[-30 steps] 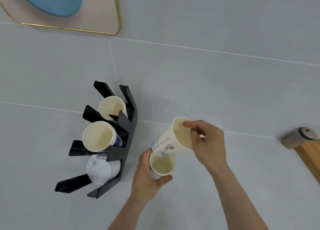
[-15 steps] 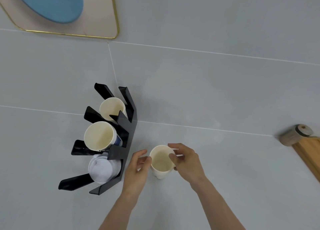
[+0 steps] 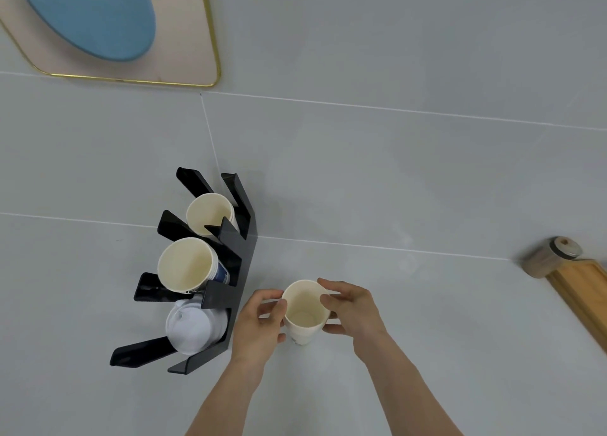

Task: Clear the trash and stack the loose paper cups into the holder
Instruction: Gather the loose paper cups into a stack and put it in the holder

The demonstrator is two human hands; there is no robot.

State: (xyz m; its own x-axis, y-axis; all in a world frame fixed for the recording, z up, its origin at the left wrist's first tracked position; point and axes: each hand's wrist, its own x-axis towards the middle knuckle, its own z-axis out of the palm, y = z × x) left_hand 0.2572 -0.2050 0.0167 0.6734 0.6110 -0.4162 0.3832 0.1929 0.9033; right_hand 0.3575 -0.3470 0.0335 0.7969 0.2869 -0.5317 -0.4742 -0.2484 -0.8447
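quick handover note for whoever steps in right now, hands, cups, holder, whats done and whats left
Left hand and right hand: both grip the nested paper cups, which stand upright on the grey counter, just right of the black holder.
Holder: far slot has a small cup, middle slot a larger cup stack, near slot white lids.
Done: loose cups nested together.
Left: slide this stack into a matching slot, probably the far one. No trash is visible.
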